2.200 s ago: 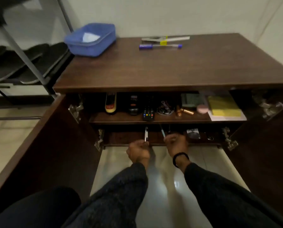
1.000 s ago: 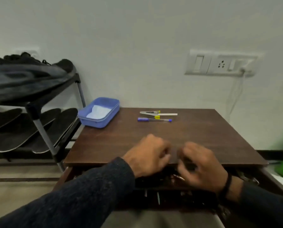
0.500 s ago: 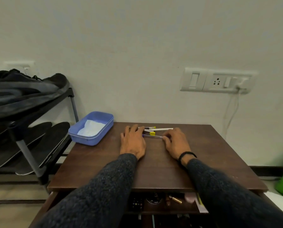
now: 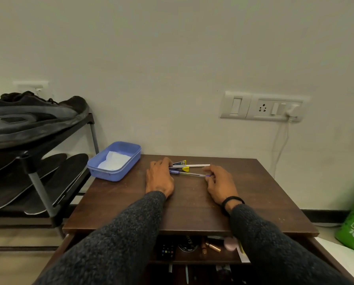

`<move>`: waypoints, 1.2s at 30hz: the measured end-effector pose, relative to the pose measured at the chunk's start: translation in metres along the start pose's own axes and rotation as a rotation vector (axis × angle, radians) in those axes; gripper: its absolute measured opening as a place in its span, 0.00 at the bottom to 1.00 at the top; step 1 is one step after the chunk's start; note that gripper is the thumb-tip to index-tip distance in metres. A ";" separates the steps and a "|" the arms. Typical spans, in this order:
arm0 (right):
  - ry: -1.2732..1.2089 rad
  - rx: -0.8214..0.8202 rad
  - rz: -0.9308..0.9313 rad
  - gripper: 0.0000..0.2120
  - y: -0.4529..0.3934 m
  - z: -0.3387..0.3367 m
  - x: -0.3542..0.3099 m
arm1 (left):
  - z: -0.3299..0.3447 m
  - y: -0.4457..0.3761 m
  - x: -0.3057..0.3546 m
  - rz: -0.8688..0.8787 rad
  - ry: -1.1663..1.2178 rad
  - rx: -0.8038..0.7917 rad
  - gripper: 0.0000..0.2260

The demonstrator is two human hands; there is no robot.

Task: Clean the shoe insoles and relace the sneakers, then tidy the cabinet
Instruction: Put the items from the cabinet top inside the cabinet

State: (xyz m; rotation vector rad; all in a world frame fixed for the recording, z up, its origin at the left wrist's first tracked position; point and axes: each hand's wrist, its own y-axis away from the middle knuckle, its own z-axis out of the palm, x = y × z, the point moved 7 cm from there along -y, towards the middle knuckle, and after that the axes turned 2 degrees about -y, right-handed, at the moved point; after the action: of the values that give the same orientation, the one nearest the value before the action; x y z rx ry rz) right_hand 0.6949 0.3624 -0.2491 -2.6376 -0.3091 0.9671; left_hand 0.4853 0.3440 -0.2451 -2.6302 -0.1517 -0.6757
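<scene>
We see both hands resting palm-down on the cabinet (image 4: 192,210) worktop: left hand (image 4: 159,178) with fingers curled over the ends of a small bundle of pens (image 4: 189,168), right hand (image 4: 220,183) pinching the tip of the blue pen (image 4: 190,174) that spans between them. Blue tray (image 4: 114,161) sits just left of the left hand; dark sneakers (image 4: 32,115) and insoles (image 4: 55,171) on the rack further left, well apart.

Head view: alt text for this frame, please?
Both hands rest on a brown cabinet top, the left hand and right hand at opposite ends of a blue pen. A blue tray sits left; insoles fill a rack.
</scene>
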 end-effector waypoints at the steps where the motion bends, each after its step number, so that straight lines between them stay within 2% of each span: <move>1: 0.036 -0.002 0.011 0.12 0.000 0.001 0.000 | -0.001 0.000 0.000 -0.006 0.003 0.005 0.17; 5: 0.107 0.092 0.104 0.11 0.001 -0.004 0.010 | -0.003 0.002 -0.001 0.010 -0.009 0.062 0.11; 8: 0.050 0.132 0.171 0.10 0.009 -0.007 0.016 | 0.001 0.004 -0.003 0.044 -0.024 0.034 0.16; 10: -0.006 0.143 0.184 0.10 0.012 -0.008 0.016 | 0.000 0.004 -0.003 0.062 -0.003 0.043 0.15; 14: -0.145 0.170 0.186 0.07 0.013 -0.010 0.015 | -0.008 0.007 -0.012 0.041 0.181 0.190 0.11; 18: -0.159 0.140 0.167 0.08 0.012 -0.005 0.015 | -0.024 0.012 -0.012 0.046 0.278 0.337 0.09; 21: -0.159 0.116 0.174 0.07 0.011 -0.001 0.018 | -0.038 0.022 0.005 0.151 0.296 0.411 0.09; 24: -0.162 0.122 0.159 0.07 0.009 -0.001 0.017 | -0.040 0.035 0.026 0.367 0.272 0.420 0.09; 26: -0.160 0.132 0.155 0.06 0.010 -0.002 0.019 | -0.038 0.037 0.030 0.422 0.262 0.423 0.09; 30: -0.158 0.146 0.171 0.06 0.010 -0.005 0.023 | -0.042 0.037 0.015 0.216 0.333 0.439 0.07; 36: -0.159 0.172 0.124 0.07 0.010 -0.014 0.011 | -0.053 0.081 -0.010 -0.162 0.692 0.444 0.09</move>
State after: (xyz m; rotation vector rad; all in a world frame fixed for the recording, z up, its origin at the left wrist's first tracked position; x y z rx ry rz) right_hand 0.7130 0.3531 -0.2490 -2.4528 -0.0938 1.1901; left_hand 0.4704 0.2485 -0.2379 -1.8590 -0.2700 -1.3810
